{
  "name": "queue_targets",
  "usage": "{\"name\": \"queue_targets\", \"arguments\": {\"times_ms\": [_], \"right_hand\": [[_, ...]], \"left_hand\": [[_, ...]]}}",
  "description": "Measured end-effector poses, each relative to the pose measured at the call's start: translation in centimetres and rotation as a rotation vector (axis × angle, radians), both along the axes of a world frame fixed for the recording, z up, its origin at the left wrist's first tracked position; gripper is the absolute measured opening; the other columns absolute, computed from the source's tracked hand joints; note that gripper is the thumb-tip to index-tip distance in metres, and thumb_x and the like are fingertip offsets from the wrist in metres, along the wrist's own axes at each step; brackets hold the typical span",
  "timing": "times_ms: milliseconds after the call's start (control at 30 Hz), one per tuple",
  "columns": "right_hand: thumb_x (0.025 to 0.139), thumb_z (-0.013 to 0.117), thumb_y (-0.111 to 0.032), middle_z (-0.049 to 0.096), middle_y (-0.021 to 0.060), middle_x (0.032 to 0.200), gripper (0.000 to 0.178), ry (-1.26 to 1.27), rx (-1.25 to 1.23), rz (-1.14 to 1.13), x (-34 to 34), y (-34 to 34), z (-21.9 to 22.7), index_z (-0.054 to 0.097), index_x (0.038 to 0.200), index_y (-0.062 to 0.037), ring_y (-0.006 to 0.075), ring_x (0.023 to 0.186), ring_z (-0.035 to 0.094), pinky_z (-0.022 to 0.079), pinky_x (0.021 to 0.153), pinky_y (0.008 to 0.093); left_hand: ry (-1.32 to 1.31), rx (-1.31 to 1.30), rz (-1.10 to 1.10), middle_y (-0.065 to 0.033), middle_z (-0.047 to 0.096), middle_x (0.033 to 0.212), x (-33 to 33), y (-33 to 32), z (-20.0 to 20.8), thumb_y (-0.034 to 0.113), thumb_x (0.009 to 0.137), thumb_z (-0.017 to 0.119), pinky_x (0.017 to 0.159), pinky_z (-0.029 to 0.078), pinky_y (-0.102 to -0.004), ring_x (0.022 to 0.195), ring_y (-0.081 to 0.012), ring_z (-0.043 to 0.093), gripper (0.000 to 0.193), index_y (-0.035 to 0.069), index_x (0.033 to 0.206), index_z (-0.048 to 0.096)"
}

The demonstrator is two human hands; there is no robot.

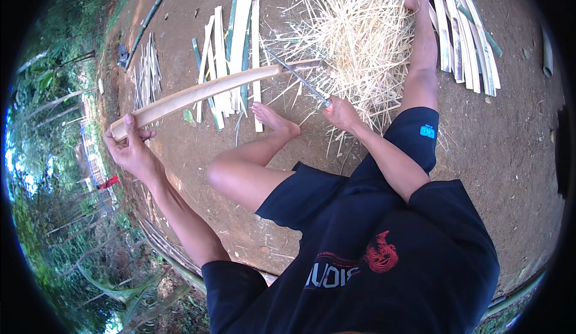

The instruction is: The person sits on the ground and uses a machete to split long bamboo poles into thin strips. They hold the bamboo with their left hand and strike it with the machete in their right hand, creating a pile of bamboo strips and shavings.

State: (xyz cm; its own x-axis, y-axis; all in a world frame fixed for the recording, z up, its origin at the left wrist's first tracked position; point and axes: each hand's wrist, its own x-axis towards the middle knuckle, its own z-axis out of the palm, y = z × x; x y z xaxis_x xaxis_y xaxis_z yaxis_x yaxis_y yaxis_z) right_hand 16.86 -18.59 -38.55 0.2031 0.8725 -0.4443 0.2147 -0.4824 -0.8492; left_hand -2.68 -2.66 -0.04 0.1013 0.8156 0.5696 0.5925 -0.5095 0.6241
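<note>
My left hand (133, 153) is closed around the near-left end of a long, pale split bamboo strip (198, 94), thumb on top. The strip slants up to the right, and its far end reaches the edge of the shavings. In my right hand (343, 116) is the handle of a long, thin-bladed knife (301, 78), my fingers wrapped round it. Its blade points up and left and crosses the strip near the far end. Whether the edge bites into the bamboo I cannot tell.
A heap of bamboo shavings (360, 40) lies ahead, beside my stretched-out leg (420, 64). Split bamboo strips lie on the soil left of it (222, 58) and at the far right (462, 40). Thin sticks (147, 73) and a green pole (153, 19) lie farther left.
</note>
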Motion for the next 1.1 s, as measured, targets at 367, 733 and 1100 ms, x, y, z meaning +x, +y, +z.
{"name": "queue_targets", "arguments": {"times_ms": [367, 733, 1100], "right_hand": [[0.081, 0.059, -0.029, 0.066, 0.0291, 0.094, 0.046, -0.185, -0.334, -0.151, 4.4, -3.0, -10.8, 0.06, 0.11, 0.0059, 0.0398, 0.094, 0.066, 0.051, 0.085, 0.0431], [0.091, 0.061, -0.051, 0.059, 0.0212, 0.114, 0.073, 0.018, 0.492, 0.176, -0.6, 3.9, 11.7, 0.042, 0.143, -0.0025, 0.029, 0.107, 0.056, 0.046, 0.092, 0.0451], [0.102, 0.048, -0.036, 0.054, 0.0034, 0.067, 0.035, 0.368, 0.773, -0.426, 5.4, 2.9, 19.5, 0.05, 0.101, -0.001, 0.0108, 0.058, 0.055, 0.046, 0.054, 0.0287]], "left_hand": [[-0.248, -0.071, -0.22, -0.0046, 0.061, 0.08, -4.6, 2.2, 3.6, 0.01, 0.098, 0.058, 0.048, 0.042, -0.0201, 0.056, -0.0084, 0.052, 0.013, 0.004, 0.106, 0.05], [-0.16, -0.149, -0.891, -0.0252, 0.061, 0.12, 6.6, 2.4, 17.7, 0.013, 0.1, 0.051, 0.064, 0.043, -0.0211, 0.071, -0.0095, 0.051, 0.038, -0.005, 0.133, 0.042], [0.123, -0.399, -0.648, -0.0168, 0.052, 0.136, 10.7, -7.2, -0.5, 0.024, 0.092, 0.064, 0.092, 0.05, -0.0371, 0.112, -0.0233, 0.059, 0.057, 0.007, 0.142, 0.042]]}}
